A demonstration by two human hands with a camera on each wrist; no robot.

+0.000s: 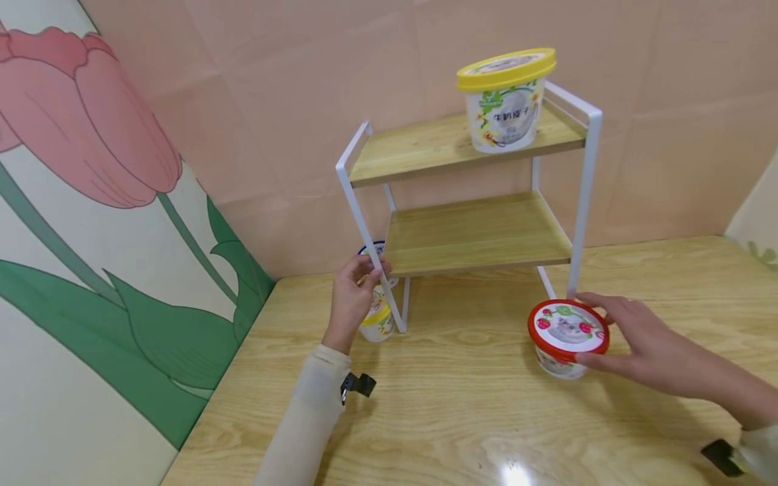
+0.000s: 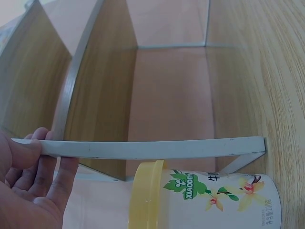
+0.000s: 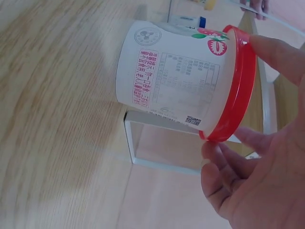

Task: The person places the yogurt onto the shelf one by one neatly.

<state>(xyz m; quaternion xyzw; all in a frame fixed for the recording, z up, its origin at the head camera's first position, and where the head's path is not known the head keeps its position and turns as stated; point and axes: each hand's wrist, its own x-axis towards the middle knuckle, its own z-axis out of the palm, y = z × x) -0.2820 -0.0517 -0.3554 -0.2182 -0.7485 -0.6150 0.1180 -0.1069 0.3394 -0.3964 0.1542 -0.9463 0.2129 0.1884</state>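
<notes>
My left hand (image 1: 354,297) grips the left front white post of a two-tier shelf rack (image 1: 480,233), thumb and fingers around it in the left wrist view. Below that hand, beside the post, stands a yellow-lidded tub (image 2: 214,200), partly hidden in the head view. A blue-lidded tub (image 1: 372,248) shows behind the hand, mostly covered. At the right front leg, my right hand (image 1: 653,341) holds a red-lidded tub (image 1: 568,331) by its lid, thumb and fingers on opposite sides. Whether its base touches the table I cannot tell.
Another yellow-lidded tub (image 1: 507,101) stands on the right part of the rack's wooden top shelf (image 1: 413,145). The rack stands on a wood-grain table (image 1: 462,405) before a pink backdrop (image 1: 292,135). A tulip-printed panel (image 1: 121,270) borders the table's left side.
</notes>
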